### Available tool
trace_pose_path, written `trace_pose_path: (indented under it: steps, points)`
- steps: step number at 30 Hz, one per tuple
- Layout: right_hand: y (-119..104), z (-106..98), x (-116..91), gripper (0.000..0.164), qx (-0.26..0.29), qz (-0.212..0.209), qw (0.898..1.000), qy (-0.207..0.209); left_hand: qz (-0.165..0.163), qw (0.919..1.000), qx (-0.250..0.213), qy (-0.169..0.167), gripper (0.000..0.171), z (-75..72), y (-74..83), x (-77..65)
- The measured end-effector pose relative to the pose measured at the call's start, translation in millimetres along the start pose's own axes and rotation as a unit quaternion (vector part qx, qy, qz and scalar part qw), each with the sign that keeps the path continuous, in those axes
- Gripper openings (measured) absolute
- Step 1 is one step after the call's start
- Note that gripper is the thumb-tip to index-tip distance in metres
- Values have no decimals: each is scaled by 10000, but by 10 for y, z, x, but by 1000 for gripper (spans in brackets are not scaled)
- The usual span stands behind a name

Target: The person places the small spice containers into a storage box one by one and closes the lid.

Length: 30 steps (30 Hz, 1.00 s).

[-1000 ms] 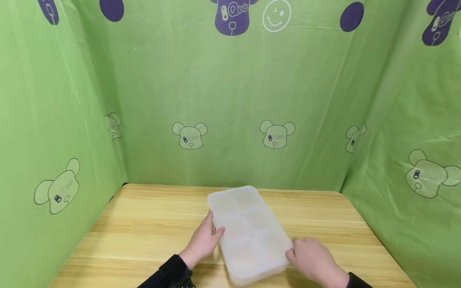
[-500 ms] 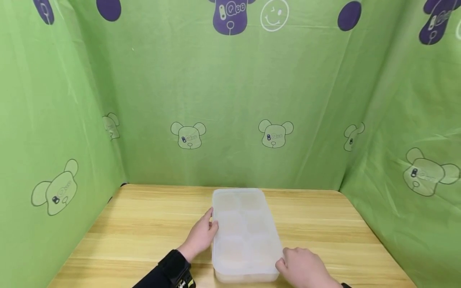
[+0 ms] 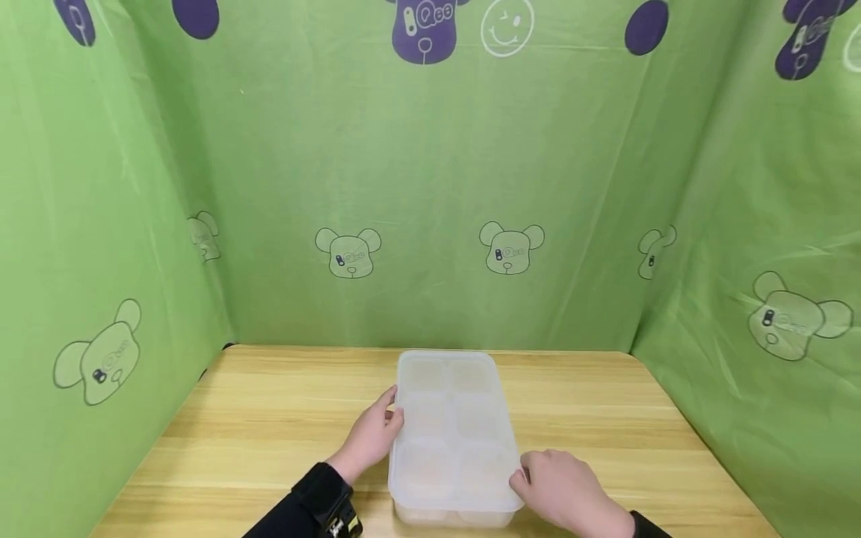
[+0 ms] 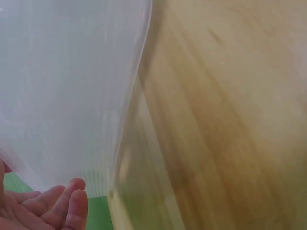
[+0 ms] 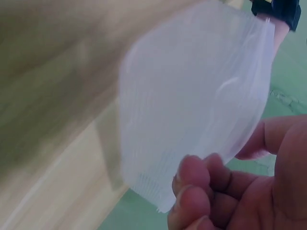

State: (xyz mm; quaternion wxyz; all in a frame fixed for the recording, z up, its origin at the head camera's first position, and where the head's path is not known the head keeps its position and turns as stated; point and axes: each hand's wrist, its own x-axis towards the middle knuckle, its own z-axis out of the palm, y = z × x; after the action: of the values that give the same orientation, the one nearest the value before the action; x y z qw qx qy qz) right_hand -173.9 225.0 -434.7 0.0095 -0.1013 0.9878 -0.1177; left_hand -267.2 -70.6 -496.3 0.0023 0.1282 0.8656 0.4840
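A translucent white plastic storage box (image 3: 452, 418) with a lid lies lengthwise at the front middle of the table; square shapes like compartments show faintly through the lid. My left hand (image 3: 368, 439) grips its left side, thumb at the lid's edge and fingers along the wall. In the left wrist view, the fingers (image 4: 57, 203) are beside the pale wall. With bent fingers and thumb, my right hand (image 3: 561, 489) pinches the near right corner at the lid's edge. The right wrist view shows the fingertips (image 5: 189, 175) on this side of the corner, with the thumb beyond it.
The light wood-grain table (image 3: 289, 396) spreads to both sides of the box. Green curtains (image 3: 430, 164) printed with bear heads enclose it at the back, left and right. A dark sleeve with a wrist strap (image 3: 326, 501) covers the left forearm.
The box has turned from a slant to nearly straight, its near end swinging left. Both hands have moved slightly left with it, keeping their places on its side and corner.
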Motion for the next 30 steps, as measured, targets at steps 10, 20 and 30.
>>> trace_pose_path:
  steps: [10, 20, 30]
  points:
    - [124, 4, 563, 22, 258, 344, 9989, 204, 49, 9988, 340, 358, 51, -22, 94, 53]
    - [140, 62, 983, 35, 702, 802, 9941, 221, -836, 9885, 944, 837, 33, 23, 243, 175]
    - [68, 159, 1082, 62, 721, 1222, 9895, -263, -1678, 9738, 1476, 411, 57, 83, 345, 196]
